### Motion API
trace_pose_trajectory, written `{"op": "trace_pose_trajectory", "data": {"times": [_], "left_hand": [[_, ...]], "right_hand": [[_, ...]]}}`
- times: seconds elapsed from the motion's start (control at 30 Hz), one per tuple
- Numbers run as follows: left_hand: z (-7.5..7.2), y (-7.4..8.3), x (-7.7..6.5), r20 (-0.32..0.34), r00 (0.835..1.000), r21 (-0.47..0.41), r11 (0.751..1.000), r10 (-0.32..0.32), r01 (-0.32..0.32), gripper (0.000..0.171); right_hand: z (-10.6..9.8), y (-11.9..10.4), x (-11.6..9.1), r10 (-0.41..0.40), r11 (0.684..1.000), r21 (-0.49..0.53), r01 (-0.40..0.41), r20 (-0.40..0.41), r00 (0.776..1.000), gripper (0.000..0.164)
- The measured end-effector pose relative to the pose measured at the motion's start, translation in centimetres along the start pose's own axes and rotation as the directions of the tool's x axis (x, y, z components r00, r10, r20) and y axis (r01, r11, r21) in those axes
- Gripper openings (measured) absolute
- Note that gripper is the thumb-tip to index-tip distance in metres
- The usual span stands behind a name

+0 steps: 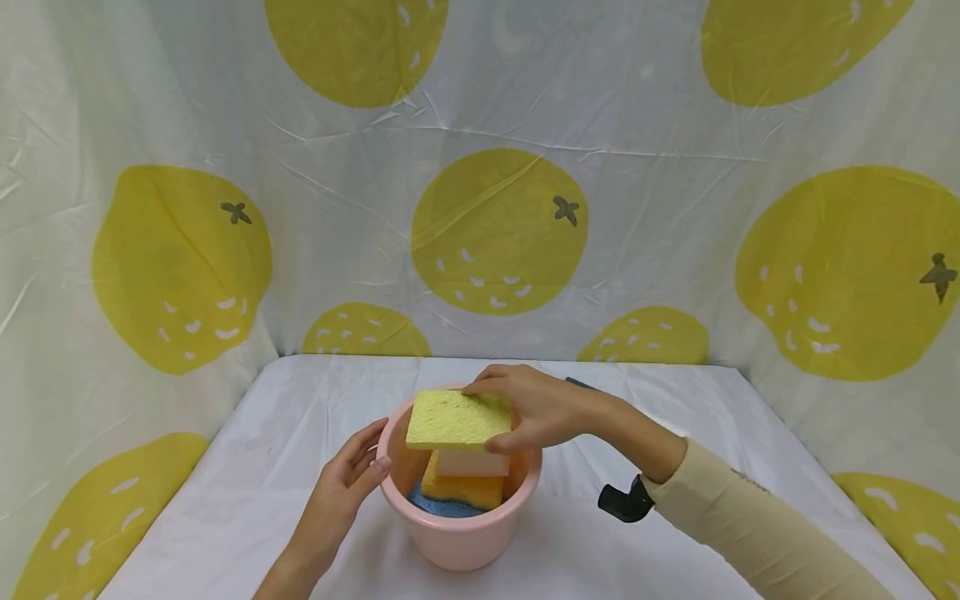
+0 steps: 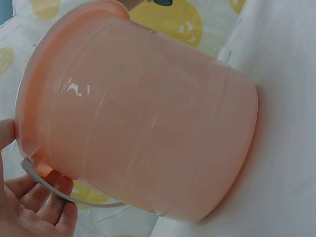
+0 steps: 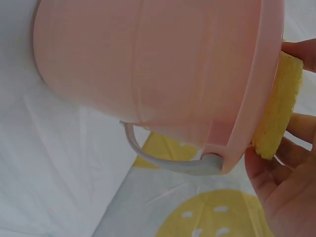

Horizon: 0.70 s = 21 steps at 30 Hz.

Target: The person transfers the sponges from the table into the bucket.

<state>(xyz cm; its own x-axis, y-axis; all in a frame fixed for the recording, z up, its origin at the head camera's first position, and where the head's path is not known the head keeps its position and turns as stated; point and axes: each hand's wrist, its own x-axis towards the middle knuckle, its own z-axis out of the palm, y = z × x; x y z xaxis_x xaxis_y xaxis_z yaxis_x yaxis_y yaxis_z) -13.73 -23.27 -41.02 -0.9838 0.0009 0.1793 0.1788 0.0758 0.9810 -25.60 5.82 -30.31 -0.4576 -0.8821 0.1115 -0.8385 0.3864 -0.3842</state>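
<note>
A pink bucket [image 1: 465,546] stands on the white cloth. My left hand [image 1: 347,479] grips its rim on the left, thumb at the edge and fingers outside by the grey handle [image 2: 64,195]. With my right hand [image 1: 536,406] I hold a yellow sponge [image 1: 453,421] by its edges, at the bucket's mouth. Under it, inside the bucket, lie a pale block-shaped sponge [image 1: 472,463], an orange-yellow sponge [image 1: 461,487] and something blue [image 1: 442,505] at the bottom. The yellow sponge partly hides the pale one. In the right wrist view the yellow sponge [image 3: 279,106] shows beyond the rim.
White cloth [image 1: 637,558] covers the table. Behind and at the sides hangs a white curtain with yellow fruit prints [image 1: 498,233]. A thin dark object [image 1: 579,383] lies behind my right wrist, mostly hidden. A black device [image 1: 626,500] is attached at the right sleeve.
</note>
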Motion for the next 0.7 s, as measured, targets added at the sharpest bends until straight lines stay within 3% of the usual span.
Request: {"op": "trace_pose_trajectory", "data": {"times": [0.13, 0.33, 0.7], "left_hand": [[0.1, 0.0, 0.1, -0.004, 1.000, 0.003, 1.000, -0.007, 0.007, 0.052], [0.3, -0.2, 0.2, 0.013, 0.999, -0.001, 0.999, 0.033, -0.033, 0.051], [0.5, -0.2, 0.3, 0.005, 0.999, 0.008, 0.999, 0.043, -0.043, 0.051]], "right_hand": [[0.4, 0.1, 0.3, -0.006, 1.000, 0.005, 0.006, 0.010, 1.000, 0.065], [0.2, 0.4, 0.2, -0.044, 0.999, -0.024, 0.044, -0.004, 0.999, 0.066], [-0.9, 1.3, -1.0, -0.026, 1.000, -0.013, 0.026, -0.039, 0.999, 0.060]]}}
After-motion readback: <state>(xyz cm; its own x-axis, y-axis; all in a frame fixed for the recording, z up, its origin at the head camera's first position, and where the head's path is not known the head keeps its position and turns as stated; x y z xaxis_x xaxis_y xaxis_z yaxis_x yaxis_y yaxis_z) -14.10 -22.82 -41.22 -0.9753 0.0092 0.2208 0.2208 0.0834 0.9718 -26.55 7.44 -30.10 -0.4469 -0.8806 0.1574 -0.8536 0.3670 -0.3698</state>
